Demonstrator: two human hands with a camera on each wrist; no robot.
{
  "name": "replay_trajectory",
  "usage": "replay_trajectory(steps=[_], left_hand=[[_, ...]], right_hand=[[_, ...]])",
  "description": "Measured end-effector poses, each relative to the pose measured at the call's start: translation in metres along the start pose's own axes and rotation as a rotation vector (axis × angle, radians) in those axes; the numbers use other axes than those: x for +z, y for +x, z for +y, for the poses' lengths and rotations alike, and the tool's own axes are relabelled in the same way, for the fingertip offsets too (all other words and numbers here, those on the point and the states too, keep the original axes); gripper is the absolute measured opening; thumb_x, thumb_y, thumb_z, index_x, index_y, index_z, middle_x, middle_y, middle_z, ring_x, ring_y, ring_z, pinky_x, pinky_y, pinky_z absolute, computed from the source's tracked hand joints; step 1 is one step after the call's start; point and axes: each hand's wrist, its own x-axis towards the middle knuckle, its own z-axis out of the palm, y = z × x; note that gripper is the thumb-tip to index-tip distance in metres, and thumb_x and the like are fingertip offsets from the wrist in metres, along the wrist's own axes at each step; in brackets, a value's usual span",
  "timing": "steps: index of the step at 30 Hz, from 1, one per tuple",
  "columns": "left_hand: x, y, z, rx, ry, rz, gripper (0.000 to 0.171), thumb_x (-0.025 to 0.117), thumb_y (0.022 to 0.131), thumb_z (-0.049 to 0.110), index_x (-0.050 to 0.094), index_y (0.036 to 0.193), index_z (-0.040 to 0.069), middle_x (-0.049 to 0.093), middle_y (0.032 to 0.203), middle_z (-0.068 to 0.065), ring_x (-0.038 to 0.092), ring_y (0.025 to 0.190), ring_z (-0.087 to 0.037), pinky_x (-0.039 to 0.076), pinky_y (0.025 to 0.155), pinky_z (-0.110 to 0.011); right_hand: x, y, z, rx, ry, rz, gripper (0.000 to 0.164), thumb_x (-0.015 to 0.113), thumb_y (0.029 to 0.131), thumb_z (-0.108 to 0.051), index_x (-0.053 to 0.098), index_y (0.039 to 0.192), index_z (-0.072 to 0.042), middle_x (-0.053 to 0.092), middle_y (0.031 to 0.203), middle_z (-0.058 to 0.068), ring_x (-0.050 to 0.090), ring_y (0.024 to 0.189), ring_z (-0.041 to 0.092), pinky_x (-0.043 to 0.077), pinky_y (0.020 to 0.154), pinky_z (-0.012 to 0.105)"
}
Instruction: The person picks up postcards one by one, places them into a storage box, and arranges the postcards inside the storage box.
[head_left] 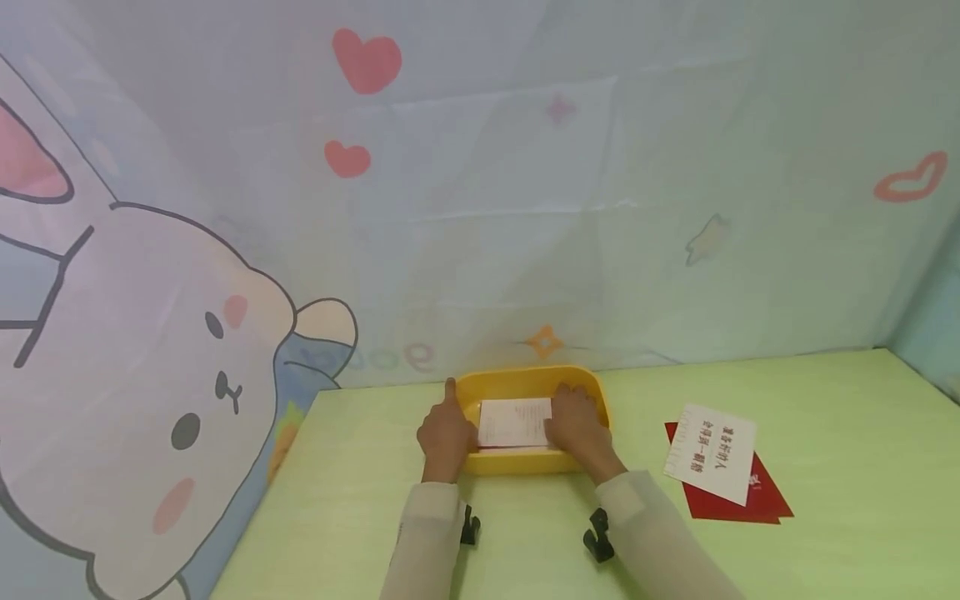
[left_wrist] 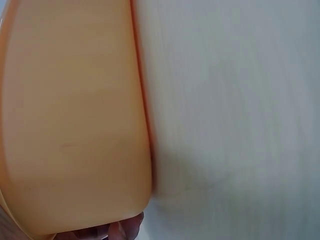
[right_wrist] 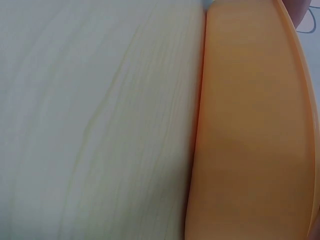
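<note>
A shallow yellow plastic tray sits on the table near the back wall. My left hand grips its left end, index finger pointing along the outer side; in the left wrist view, its fingertips curl round the tray's corner. Inside the tray lies a white printed card with a thin red edge showing beneath it. My right hand reaches over the right end into the tray, thumb at the card's right edge and fingers bent downward. I cannot tell whether it pinches the card.
To the right on the pale green table, a white card with dark characters lies over red envelopes. A cloth backdrop printed with hearts and a rabbit hangs right behind the table's far edge.
</note>
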Motion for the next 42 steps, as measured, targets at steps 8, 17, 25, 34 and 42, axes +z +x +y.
replay_trajectory(steps=[8,17,25,34,42], left_hand=[[-0.004,0.0,0.002,-0.008,0.016,-0.001,0.089,0.072,0.077,0.009,0.031,0.154,0.024,0.069,0.084,-0.018,0.055,0.058,-0.027,0.049,0.054,-0.042],[-0.002,0.001,0.003,-0.019,0.023,-0.027,0.091,0.073,0.076,0.01,0.03,0.155,0.025,0.069,0.089,-0.018,0.057,0.061,-0.029,0.05,0.057,-0.043],[-0.001,0.0,0.002,-0.012,0.035,-0.009,0.095,0.078,0.072,0.011,0.031,0.154,0.025,0.07,0.089,-0.019,0.059,0.061,-0.03,0.051,0.056,-0.044],[-0.002,-0.003,0.002,0.02,0.047,-0.009,0.085,0.07,0.081,0.011,0.029,0.155,0.023,0.066,0.077,-0.017,0.054,0.054,-0.027,0.045,0.05,-0.041],[-0.007,-0.006,0.002,0.023,0.045,-0.013,0.089,0.074,0.079,0.012,0.029,0.155,0.022,0.066,0.079,-0.017,0.053,0.054,-0.027,0.045,0.051,-0.041]], right_hand=[[0.0,0.001,0.003,-0.004,0.129,0.062,0.028,0.059,0.09,-0.012,0.052,0.109,0.007,0.055,0.104,0.024,0.056,0.092,0.038,0.049,0.086,0.051],[-0.004,-0.001,0.004,-0.045,0.166,0.089,0.042,0.059,0.092,-0.012,0.05,0.127,0.01,0.056,0.113,0.027,0.057,0.1,0.041,0.049,0.091,0.052],[-0.004,-0.003,0.005,-0.144,0.237,0.239,0.038,0.059,0.091,-0.008,0.055,0.125,0.009,0.058,0.114,0.028,0.058,0.102,0.04,0.05,0.093,0.05],[-0.012,-0.008,0.009,-0.12,0.293,0.308,0.036,0.059,0.093,-0.012,0.055,0.126,0.001,0.056,0.121,0.025,0.043,0.115,0.049,0.037,0.095,0.061],[-0.026,-0.009,0.03,-0.05,0.349,0.293,0.04,0.057,0.096,-0.021,0.053,0.13,-0.001,0.052,0.128,0.024,0.033,0.123,0.049,0.028,0.096,0.062]])
